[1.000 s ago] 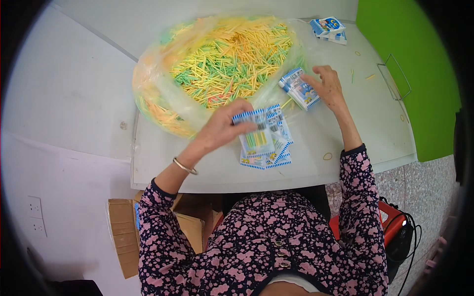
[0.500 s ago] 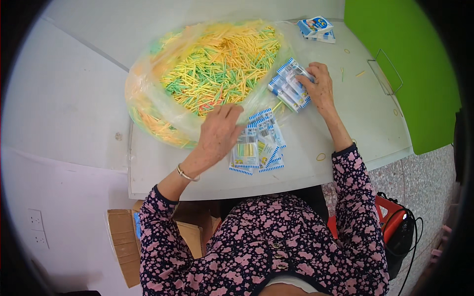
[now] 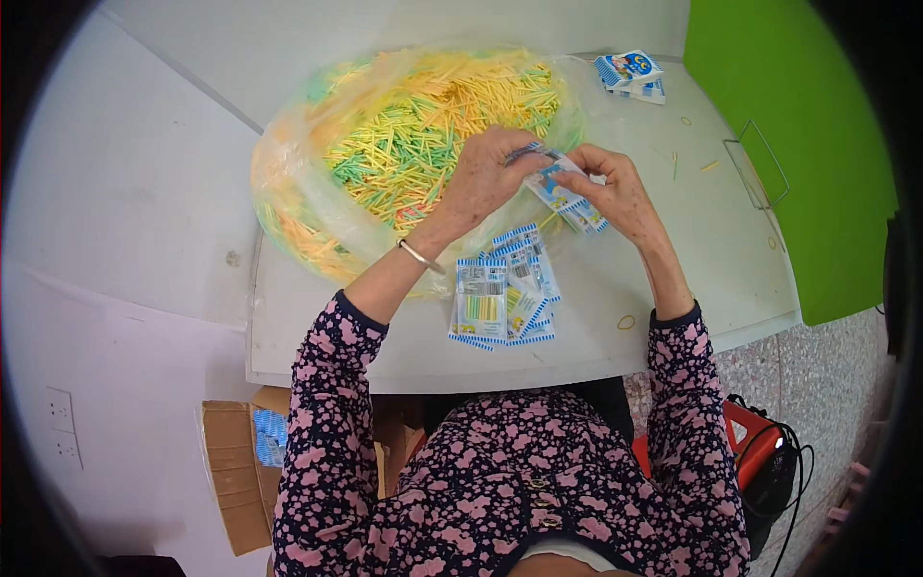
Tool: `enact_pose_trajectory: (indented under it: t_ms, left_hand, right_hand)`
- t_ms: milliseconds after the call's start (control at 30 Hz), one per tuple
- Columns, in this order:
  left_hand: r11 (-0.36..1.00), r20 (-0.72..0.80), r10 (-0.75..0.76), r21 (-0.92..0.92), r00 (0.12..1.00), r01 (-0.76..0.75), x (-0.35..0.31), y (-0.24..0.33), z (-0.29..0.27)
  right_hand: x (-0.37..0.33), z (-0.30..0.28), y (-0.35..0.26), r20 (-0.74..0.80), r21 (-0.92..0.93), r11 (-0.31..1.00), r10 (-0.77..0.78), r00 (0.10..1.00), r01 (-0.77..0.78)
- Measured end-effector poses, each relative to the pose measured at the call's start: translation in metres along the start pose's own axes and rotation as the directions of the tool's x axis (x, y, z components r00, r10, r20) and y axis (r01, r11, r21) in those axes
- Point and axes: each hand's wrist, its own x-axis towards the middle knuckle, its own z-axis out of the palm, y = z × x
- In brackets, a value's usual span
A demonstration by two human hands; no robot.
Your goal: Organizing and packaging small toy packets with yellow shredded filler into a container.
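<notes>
At the bag's right edge, both hands grip the top of a small blue-and-white packet (image 3: 554,192). My left hand (image 3: 488,181), with a bangle on its wrist, pinches the packet's upper left edge. My right hand (image 3: 618,197) has thumb and fingers closed on its right side. Under this packet, others of the same kind (image 3: 588,219) partly show. Behind my left hand stands a big clear plastic bag (image 3: 293,183) full of thin yellow, green and orange sticks (image 3: 404,154). Nearer me lies a loose pile of filled packets (image 3: 483,298) with striped blue ends.
More packets (image 3: 630,75) lie at the table's far right. Rubber bands (image 3: 627,322) and a few stray sticks (image 3: 710,166) are scattered on the right. A green panel (image 3: 798,125) with a wire handle borders that side. Below the table's left is an open cardboard box (image 3: 234,471).
My left hand has moved up and right from above the near pile to the packet by my right hand. It now pinches that packet's edge.
</notes>
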Motion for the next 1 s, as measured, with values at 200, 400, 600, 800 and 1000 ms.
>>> enact_pose_trajectory:
  t_ms: [200, 400, 600, 800, 1000]
  left_hand:
    - [0.998, -0.048, 0.053, 0.028, 0.997, -0.052, -0.019, 0.003, 0.002]
    - [0.995, -0.035, 0.056, 0.083, 0.998, -0.053, -0.021, -0.004, 0.001]
    - [0.995, 0.062, -0.032, -0.092, 0.998, 0.037, 0.007, -0.029, -0.006]
    - [0.889, 0.009, 0.171, 0.430, 0.985, -0.158, 0.093, -0.083, 0.005]
    - [0.622, 0.190, 0.018, 0.767, 0.982, -0.159, 0.132, -0.102, 0.053]
  right_hand:
    - [-0.007, 0.005, 0.009, 0.114, -0.022, 0.998, 0.067, 0.991, -0.064]
    - [-0.007, 0.012, 0.009, 0.157, -0.066, 0.996, 0.071, 0.985, -0.061]
    - [-0.006, 0.001, 0.022, 0.078, 0.008, 0.999, 0.049, 0.996, -0.050]
    - [0.004, -0.047, 0.041, -0.158, 0.032, 0.992, 0.127, 0.979, -0.124]
    - [0.001, -0.066, 0.057, -0.282, 0.046, 0.980, 0.196, 0.939, -0.191]
